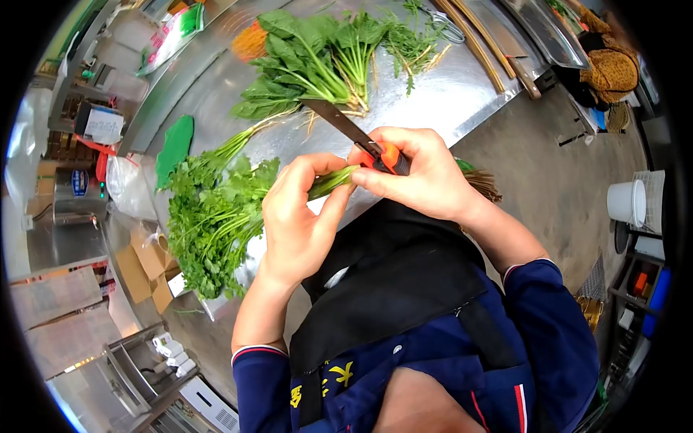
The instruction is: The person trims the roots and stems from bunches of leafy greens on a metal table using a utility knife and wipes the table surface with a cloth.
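Two hands (299, 220) hold slender green stems (330, 182) and a flat, orange-handled knife (348, 130).

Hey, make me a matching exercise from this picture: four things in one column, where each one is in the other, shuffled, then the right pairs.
Things
1. Knife
2. Leafy herbs
3. White bucket
4. Orange pile

Places
A. Beside the broad-leaved greens on the metal table
B. In the right hand
C. Away from the table, at the far right
D. Stems held in the left hand

Pairs: 1-B, 2-D, 3-C, 4-A
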`<act>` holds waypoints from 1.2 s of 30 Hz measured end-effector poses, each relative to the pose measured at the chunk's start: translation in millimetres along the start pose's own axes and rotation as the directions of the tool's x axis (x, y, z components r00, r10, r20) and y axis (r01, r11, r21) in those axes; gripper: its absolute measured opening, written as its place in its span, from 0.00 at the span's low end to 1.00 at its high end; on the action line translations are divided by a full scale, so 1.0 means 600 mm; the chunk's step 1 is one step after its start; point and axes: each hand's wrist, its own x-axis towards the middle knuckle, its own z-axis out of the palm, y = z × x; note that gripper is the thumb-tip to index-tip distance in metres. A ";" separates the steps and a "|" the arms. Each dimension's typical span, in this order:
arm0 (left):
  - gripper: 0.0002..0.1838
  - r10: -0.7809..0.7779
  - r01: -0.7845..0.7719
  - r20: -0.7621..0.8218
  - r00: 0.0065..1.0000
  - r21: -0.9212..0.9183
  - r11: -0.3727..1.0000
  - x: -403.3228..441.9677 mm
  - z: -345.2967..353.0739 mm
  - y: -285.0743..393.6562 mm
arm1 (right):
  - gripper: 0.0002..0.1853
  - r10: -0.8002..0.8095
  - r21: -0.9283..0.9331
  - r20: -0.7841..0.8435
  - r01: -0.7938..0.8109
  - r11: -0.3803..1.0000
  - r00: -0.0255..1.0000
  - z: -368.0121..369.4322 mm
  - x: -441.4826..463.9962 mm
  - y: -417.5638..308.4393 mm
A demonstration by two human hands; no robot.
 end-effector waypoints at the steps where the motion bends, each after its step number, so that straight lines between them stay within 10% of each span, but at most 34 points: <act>1: 0.11 0.008 -0.008 -0.003 1.000 0.022 1.000 -0.002 -0.002 -0.002 | 0.10 0.003 0.004 0.014 -0.003 1.000 1.000 0.002 0.002 0.006; 7: 0.10 -0.029 0.028 -0.015 0.999 -0.072 0.997 -0.012 -0.012 -0.011 | 0.09 0.180 0.278 0.099 -0.201 0.939 0.979 -0.012 0.023 0.023; 12: 0.10 0.202 -0.185 0.007 0.979 0.430 0.884 -0.004 -0.070 -0.013 | 0.13 -0.110 0.043 -0.189 0.120 0.992 0.976 -0.010 0.035 0.057; 16: 0.11 0.039 -0.044 0.024 0.999 0.710 0.702 -0.023 -0.147 -0.063 | 0.14 0.109 -0.012 -0.099 -0.111 0.994 0.989 -0.050 0.036 0.062; 22: 0.13 -0.258 0.235 -0.050 0.965 0.607 0.759 -0.078 -0.200 -0.217 | 0.13 0.306 0.104 -0.040 -0.300 0.948 0.951 -0.043 0.012 0.121; 26: 0.12 -0.253 0.264 -0.093 0.963 0.509 0.819 -0.007 -0.177 -0.271 | 0.12 0.367 0.126 0.010 -0.365 0.923 0.930 -0.018 0.017 0.119; 31: 0.13 0.114 0.073 -0.216 0.970 0.702 0.708 0.069 -0.102 -0.392 | 0.11 0.315 0.089 0.079 -0.321 0.943 0.946 0.010 0.017 0.102; 36: 0.11 -0.086 0.221 -0.249 0.965 0.585 0.780 0.081 -0.122 -0.403 | 0.12 0.329 0.096 0.010 -0.329 0.940 0.944 -0.009 -0.004 0.108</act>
